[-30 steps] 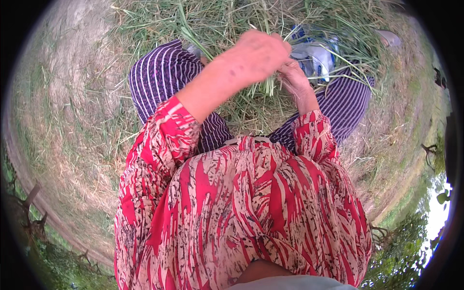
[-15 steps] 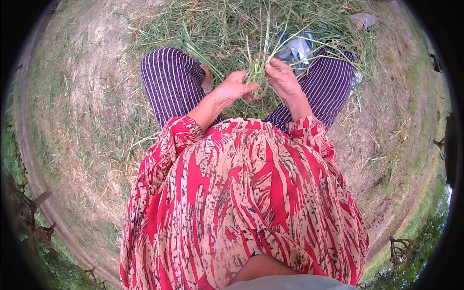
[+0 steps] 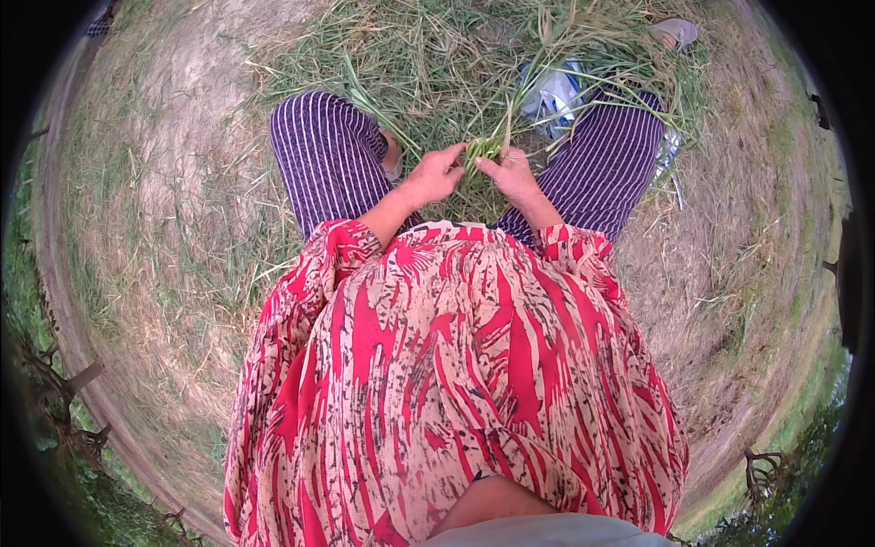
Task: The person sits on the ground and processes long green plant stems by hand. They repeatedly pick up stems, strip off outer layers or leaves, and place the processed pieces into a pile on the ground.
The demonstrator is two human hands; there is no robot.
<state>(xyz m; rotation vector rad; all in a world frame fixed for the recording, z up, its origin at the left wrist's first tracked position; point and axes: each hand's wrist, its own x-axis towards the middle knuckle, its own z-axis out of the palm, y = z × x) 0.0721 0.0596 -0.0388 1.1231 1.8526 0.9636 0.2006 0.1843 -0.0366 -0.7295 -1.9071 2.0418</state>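
Observation:
Between my knees, a small bundle of green grass stems (image 3: 484, 151) is held in both hands. Its long blades lean away to the far right, over the loose grass. My left hand (image 3: 434, 177) is closed at the bundle's left side, with fingertips pressed to the stems. My right hand (image 3: 516, 179) grips the bundle from the right, its thumb lying across the near side. The fingers under the stems are partly hidden.
Cut grass (image 3: 428, 68) lies heaped on the ground ahead of my knees. A blue and white plastic bag (image 3: 553, 98) rests in it beside my right knee. A grey shoe (image 3: 675, 34) shows at the far right. Bare dry soil (image 3: 196, 82) lies to the left.
My left hand has shifted left and its fingers now press the bundle's side instead of wrapping it. My right hand has moved slightly nearer. The upright stems now lean to the far right.

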